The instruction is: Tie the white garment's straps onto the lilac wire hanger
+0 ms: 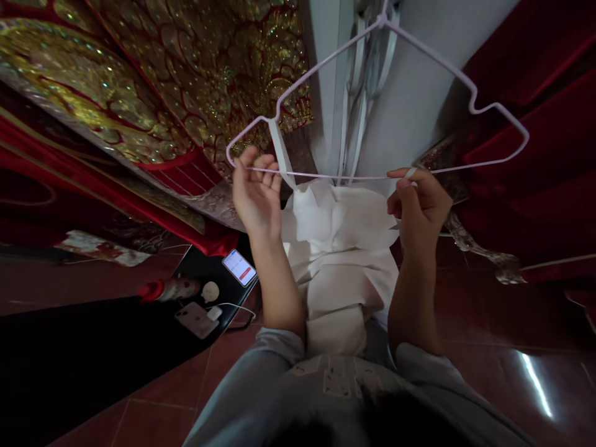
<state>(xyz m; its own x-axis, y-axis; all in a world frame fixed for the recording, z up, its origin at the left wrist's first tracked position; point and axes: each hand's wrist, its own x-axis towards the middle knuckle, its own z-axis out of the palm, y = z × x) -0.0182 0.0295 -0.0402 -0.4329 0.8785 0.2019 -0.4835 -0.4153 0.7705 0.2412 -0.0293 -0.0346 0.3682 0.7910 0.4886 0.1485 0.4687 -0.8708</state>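
Note:
A pale pink clothes hanger [431,53] hangs in front of me, its lower bar level with my hands. One white strap [280,146] of a white garment [344,223] loops over the hanger's left notch. My left hand [261,192] is beside that strap at the lower left of the hanger, palm towards me, fingers loosely bent and apart at the bar. By the bar's right part, my right hand [421,198] is closed, thumb and finger pinching a small white piece of strap. The garment drapes down in folds between my forearms.
Red and gold sequinned clothes [223,68] hang at the left, and red cloth [531,136] at the right. A black table [102,347] bears a lit phone [239,267], another phone [195,320], a red-capped bottle [162,290] and a white cable. Metal handles [358,105] stand behind the hanger.

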